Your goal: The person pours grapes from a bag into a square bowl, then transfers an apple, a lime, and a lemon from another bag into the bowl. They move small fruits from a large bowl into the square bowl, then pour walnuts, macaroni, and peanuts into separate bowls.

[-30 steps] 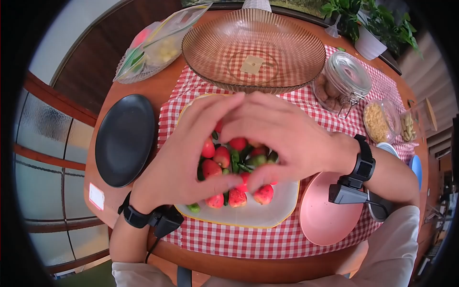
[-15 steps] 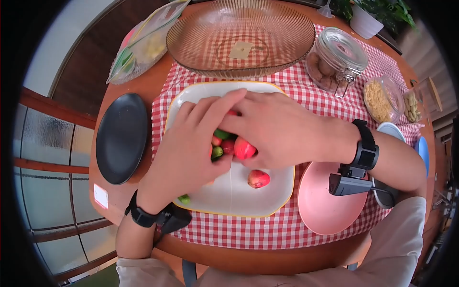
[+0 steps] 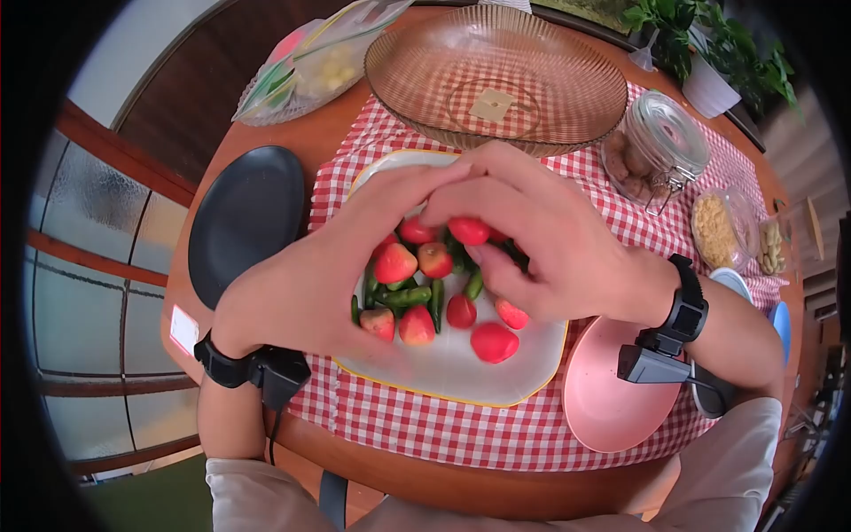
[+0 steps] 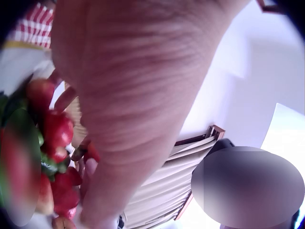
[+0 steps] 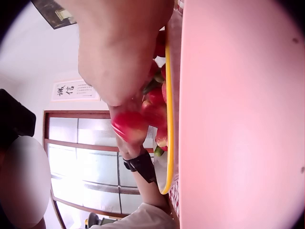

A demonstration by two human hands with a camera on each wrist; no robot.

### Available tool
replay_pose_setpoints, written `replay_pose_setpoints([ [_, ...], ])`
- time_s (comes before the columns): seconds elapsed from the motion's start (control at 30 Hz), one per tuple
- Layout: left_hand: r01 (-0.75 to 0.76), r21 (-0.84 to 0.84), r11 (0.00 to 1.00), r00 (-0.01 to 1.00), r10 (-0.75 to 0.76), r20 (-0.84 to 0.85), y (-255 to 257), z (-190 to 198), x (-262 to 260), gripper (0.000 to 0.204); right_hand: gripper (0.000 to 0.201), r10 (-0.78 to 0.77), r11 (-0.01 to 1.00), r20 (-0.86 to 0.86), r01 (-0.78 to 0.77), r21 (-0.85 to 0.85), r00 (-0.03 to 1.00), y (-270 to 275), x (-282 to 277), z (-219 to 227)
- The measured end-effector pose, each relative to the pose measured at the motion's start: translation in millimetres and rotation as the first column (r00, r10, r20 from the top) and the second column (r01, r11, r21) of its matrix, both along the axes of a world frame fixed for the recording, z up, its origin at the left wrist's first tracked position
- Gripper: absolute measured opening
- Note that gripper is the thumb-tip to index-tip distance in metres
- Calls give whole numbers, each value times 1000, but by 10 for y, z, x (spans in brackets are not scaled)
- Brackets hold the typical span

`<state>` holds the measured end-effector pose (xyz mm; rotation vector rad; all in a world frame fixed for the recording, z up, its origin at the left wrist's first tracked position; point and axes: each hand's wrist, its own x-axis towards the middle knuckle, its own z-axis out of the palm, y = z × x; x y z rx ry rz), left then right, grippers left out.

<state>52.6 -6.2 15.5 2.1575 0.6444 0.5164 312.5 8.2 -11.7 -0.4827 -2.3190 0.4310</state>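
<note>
Both hands arch over a white tray (image 3: 443,377) with a yellow rim, cupped round a pile of small red fruits (image 3: 494,342) and slim green peppers (image 3: 406,297). My left hand (image 3: 306,266) curves along the pile's left side, thumb spread low. On the other side my right hand (image 3: 563,253) bends over, its thumb beside a red fruit (image 3: 468,230). The fingers of the two hands overlap at the far side. In the right wrist view one blurred red fruit (image 5: 129,127) shows above the tray rim, between the hands. Neither hand grips a single piece.
A large ribbed amber bowl (image 3: 567,97) stands behind the tray. To the left lie a black oval plate (image 3: 246,222) and bagged food (image 3: 324,71). A pink plate (image 3: 616,408), a clip-top jar (image 3: 660,146) and a tub of yellow bits (image 3: 714,226) stand right, on checked cloth (image 3: 425,439).
The hands closed in over the pile half a second ago, then spread apart again. The fruits and peppers have shifted, and more of them show between the hands. The head view has also swayed.
</note>
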Motion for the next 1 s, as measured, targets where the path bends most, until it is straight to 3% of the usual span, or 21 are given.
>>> replay_pose_setpoints([
  [0.03, 51, 67, 996, 989, -41, -144, 7, 69, -36, 145, 43, 32, 998, -7, -32, 53, 999, 15, -1, 9],
  [0.13, 5, 69, 998, 978, 9, -206, 0, -23, -123, 141, 42, 85, 995, -36, -83, 51, 996, 22, 5, 22],
  [0.17, 11, 66, 998, 977, 4, -212, -17, -27, -113, 141, 53, 125, 992, -31, -125, -22, 992, 38, 20, 8],
  [0.23, 9, 241, 971, 916, 88, -392, -52, -34, -59, 123, 61, 163, 986, 9, -163, -33, 987, 38, 28, 8],
  [0.27, 9, 239, 971, 915, 89, -394, -58, -43, -35, 123, 69, 205, 978, 52, -203, -44, 977, 38, 28, 21],
  [0.33, 12, 316, 949, 904, 125, -410, -75, -68, 16, 103, 76, 218, 974, 93, -210, -90, 971, -36, 23, 76],
  [0.4, -5, 396, 918, 899, 177, -399, -127, -106, 80, 96, 73, 155, 987, 300, -136, -85, 941, -102, 25, 104],
  [0.43, -19, 476, 879, 895, 227, -383, -145, -130, 108, 90, 73, 156, 987, 303, -136, -87, 940, -118, 19, 83],
  [0.53, -87, 502, 860, 891, 293, -347, -158, -201, 178, 76, 71, 95, 992, 312, -64, -107, 945, -159, 5, 38],
  [0.83, -179, 526, 832, 915, 337, -221, -159, -288, 192, 59, 40, -25, 999, 304, 35, -30, 952, -172, -56, -17],
  [1.0, -214, 439, 873, 905, 347, -248, -147, -195, 229, 49, 34, -23, 999, 312, 30, -19, 950, -150, -55, -17],
])
